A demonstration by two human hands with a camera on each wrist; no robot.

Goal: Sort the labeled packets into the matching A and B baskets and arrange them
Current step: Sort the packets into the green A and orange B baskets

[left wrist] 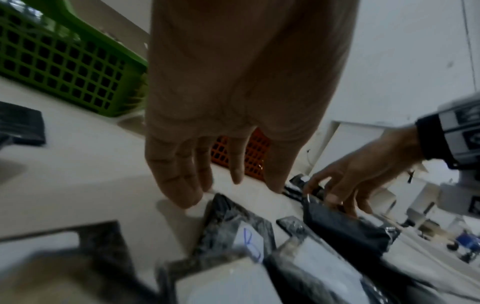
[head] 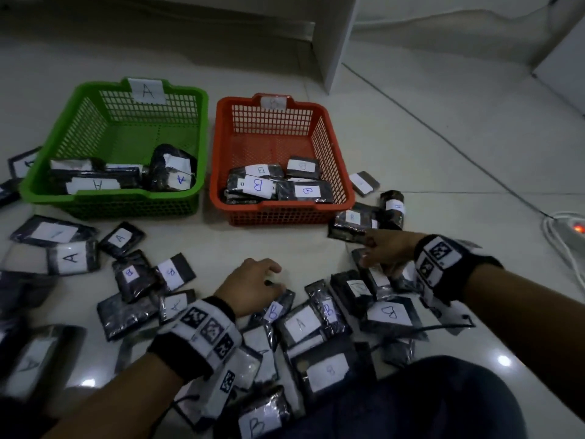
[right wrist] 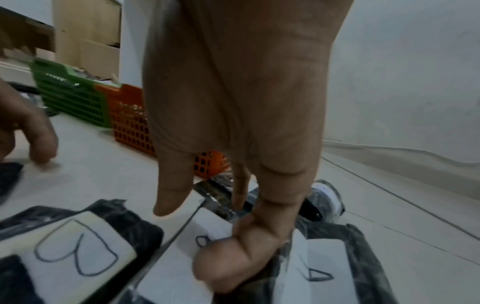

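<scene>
Packets loose around orange basket (head: pixel 345 198), both hands low over pile.

Head: left hand (head: pixel 253 285) relaxed, empty, near a B packet (head: pixel 275 312). Left wrist: fingers (left wrist: pixel 179 185) straight. Right wrist: right hand (right wrist: pixel 233 123) pinching a packet (right wrist: pixel 207 232); likely light, crinkly, slippery — best pinched at edge.

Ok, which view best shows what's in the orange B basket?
Head view: it looks down into the orange B basket at its B-labelled packets. Both wrist views catch only its mesh wall, contents hidden.
</scene>
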